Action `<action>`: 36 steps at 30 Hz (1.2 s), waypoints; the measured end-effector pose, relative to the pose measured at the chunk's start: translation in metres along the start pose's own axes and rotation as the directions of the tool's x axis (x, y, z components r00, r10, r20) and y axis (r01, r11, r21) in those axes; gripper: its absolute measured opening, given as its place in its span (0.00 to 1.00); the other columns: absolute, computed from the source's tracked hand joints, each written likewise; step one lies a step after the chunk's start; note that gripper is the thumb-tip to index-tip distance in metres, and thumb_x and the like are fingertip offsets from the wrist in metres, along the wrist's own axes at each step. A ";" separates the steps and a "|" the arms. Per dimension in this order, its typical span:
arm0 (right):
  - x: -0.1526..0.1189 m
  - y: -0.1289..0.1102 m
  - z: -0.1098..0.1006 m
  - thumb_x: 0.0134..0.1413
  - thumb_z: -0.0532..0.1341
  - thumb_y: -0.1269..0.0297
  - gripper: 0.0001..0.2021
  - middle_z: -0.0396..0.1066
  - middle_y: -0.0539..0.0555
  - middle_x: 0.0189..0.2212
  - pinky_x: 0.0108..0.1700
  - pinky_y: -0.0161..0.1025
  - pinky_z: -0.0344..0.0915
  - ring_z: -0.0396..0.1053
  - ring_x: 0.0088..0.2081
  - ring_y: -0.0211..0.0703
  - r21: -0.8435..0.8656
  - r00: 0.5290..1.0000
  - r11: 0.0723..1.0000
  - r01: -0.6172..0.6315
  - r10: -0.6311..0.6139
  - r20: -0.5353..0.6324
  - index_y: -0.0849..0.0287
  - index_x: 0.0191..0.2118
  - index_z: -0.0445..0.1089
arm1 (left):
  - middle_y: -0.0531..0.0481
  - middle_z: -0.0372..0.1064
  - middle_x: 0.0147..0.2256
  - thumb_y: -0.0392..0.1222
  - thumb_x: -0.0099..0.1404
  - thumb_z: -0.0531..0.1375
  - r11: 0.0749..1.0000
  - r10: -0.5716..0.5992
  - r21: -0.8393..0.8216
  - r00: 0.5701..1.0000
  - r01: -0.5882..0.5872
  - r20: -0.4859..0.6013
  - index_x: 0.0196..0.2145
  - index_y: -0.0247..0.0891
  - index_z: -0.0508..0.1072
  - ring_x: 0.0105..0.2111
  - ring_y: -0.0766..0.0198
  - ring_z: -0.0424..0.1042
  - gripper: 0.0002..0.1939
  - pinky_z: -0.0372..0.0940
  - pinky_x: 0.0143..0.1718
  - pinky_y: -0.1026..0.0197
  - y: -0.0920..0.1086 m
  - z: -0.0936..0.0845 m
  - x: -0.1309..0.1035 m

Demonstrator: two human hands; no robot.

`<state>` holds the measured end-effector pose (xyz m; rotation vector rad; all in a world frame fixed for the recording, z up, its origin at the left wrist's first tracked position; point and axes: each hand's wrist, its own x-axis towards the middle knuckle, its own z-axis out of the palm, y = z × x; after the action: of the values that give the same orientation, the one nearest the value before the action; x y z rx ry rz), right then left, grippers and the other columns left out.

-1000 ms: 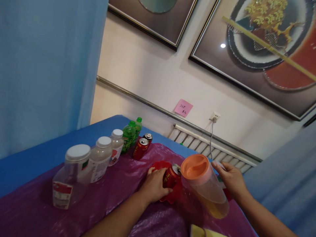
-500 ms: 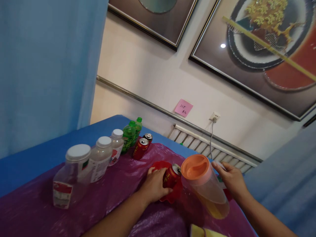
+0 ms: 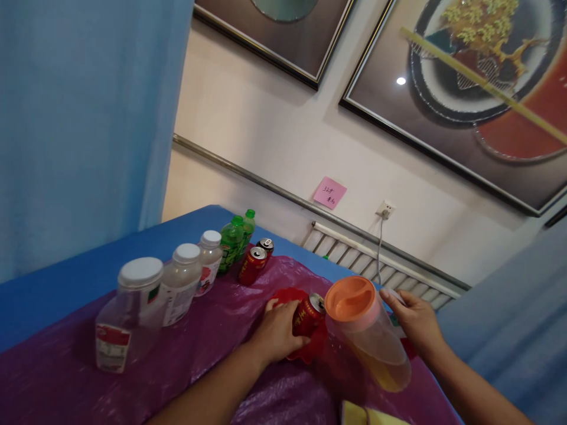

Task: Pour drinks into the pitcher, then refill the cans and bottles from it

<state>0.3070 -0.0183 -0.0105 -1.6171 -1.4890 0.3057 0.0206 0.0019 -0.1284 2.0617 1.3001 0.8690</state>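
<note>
My left hand point(image 3: 280, 330) is wrapped round a red drink can point(image 3: 306, 316), tilted slightly, over a red scalloped dish point(image 3: 315, 348). In my right hand point(image 3: 414, 319) is the handle of a clear plastic pitcher point(image 3: 374, 348) with an orange lid point(image 3: 351, 299). The pitcher leans toward the can, its lid edge close to the can's top, and some yellowish liquid lies in its lower part. Whether liquid is flowing between them cannot be made out.
Left on the purple plastic sheet point(image 3: 195, 366) stand several white-capped clear bottles point(image 3: 133, 319), green bottles point(image 3: 231, 245) and two more cans point(image 3: 253, 267). A folded yellow cloth point(image 3: 372, 415) lies at the near edge. Behind are a radiator point(image 3: 341, 251) and wall.
</note>
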 end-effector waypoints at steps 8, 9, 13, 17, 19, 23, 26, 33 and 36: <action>0.003 0.007 -0.001 0.46 0.65 0.37 0.27 0.50 0.43 0.16 0.20 0.34 0.49 0.50 0.21 0.35 -0.013 1.000 1.000 0.010 -0.009 0.012 0.54 0.19 0.56 | 0.47 0.75 0.52 0.49 0.49 0.71 1.000 0.009 0.002 1.000 -0.009 0.003 0.49 0.44 0.72 0.55 0.45 0.71 0.29 0.47 0.64 0.43 -0.001 0.001 0.000; 0.004 0.008 -0.001 0.46 0.65 0.36 0.28 0.50 0.43 0.16 0.20 0.34 0.49 0.50 0.21 0.35 -0.016 1.000 1.000 0.007 -0.007 0.011 0.54 0.19 0.56 | 0.47 0.75 0.52 0.50 0.49 0.70 1.000 0.009 0.009 1.000 -0.009 0.007 0.49 0.44 0.73 0.54 0.45 0.71 0.29 0.47 0.64 0.43 -0.001 0.001 0.000; 0.005 0.011 -0.001 0.45 0.65 0.35 0.28 0.50 0.43 0.16 0.20 0.34 0.50 0.50 0.21 0.35 -0.032 1.000 0.999 0.004 -0.004 0.000 0.54 0.19 0.56 | 0.47 0.76 0.51 0.50 0.49 0.71 1.000 0.009 0.012 1.000 -0.009 0.007 0.48 0.44 0.73 0.53 0.47 0.72 0.28 0.48 0.63 0.44 0.000 0.000 0.000; 0.004 0.011 -0.001 0.45 0.65 0.36 0.28 0.49 0.43 0.17 0.20 0.34 0.50 0.50 0.21 0.35 -0.033 1.000 0.999 0.021 -0.021 0.001 0.54 0.18 0.56 | 0.46 0.76 0.52 0.49 0.48 0.71 1.000 0.009 0.006 1.000 -0.009 0.001 0.47 0.44 0.73 0.54 0.47 0.71 0.28 0.48 0.64 0.43 0.000 0.000 0.000; 0.004 0.010 -0.001 0.45 0.65 0.36 0.28 0.49 0.44 0.17 0.20 0.34 0.50 0.49 0.21 0.35 -0.036 1.000 0.999 0.023 -0.023 -0.002 0.54 0.18 0.55 | 0.45 0.75 0.53 0.49 0.49 0.71 1.000 0.005 0.009 1.000 -0.005 0.000 0.47 0.44 0.73 0.54 0.46 0.71 0.28 0.48 0.64 0.43 0.000 0.000 0.000; 0.003 0.008 -0.001 0.46 0.65 0.37 0.27 0.50 0.44 0.17 0.20 0.34 0.50 0.50 0.21 0.35 -0.022 1.000 1.000 0.014 -0.013 0.007 0.54 0.19 0.56 | 0.45 0.75 0.53 0.50 0.48 0.71 1.000 -0.004 0.011 1.000 0.004 0.001 0.48 0.43 0.73 0.55 0.46 0.71 0.29 0.47 0.64 0.43 0.000 0.000 0.000; 0.002 0.008 -0.001 0.46 0.65 0.37 0.27 0.50 0.44 0.17 0.20 0.34 0.49 0.50 0.21 0.36 -0.024 1.000 1.000 0.013 -0.013 0.003 0.54 0.19 0.56 | 0.46 0.76 0.52 0.49 0.48 0.71 1.000 0.006 0.001 1.000 -0.006 -0.010 0.48 0.43 0.73 0.55 0.46 0.71 0.29 0.48 0.64 0.43 0.000 0.001 0.000; 0.001 0.008 0.000 0.46 0.64 0.37 0.28 0.48 0.43 0.17 0.21 0.35 0.48 0.49 0.21 0.35 -0.040 1.000 0.999 0.014 -0.014 -0.010 0.53 0.18 0.53 | 0.45 0.76 0.52 0.49 0.48 0.71 1.000 0.004 0.003 1.000 -0.004 -0.008 0.47 0.42 0.73 0.54 0.46 0.72 0.28 0.49 0.64 0.43 0.002 0.001 -0.001; 0.000 0.008 0.000 0.46 0.64 0.36 0.28 0.48 0.43 0.17 0.22 0.35 0.48 0.49 0.21 0.35 -0.040 1.000 0.999 0.013 -0.013 -0.011 0.54 0.19 0.54 | 0.46 0.76 0.51 0.49 0.48 0.71 1.000 0.011 0.003 1.000 -0.011 -0.013 0.47 0.43 0.73 0.53 0.47 0.72 0.27 0.49 0.64 0.43 0.001 0.001 0.000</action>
<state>0.3127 -0.0170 -0.0163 -1.6372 -1.5048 0.2613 0.0218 0.0010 -0.1278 2.0703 1.2987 0.8872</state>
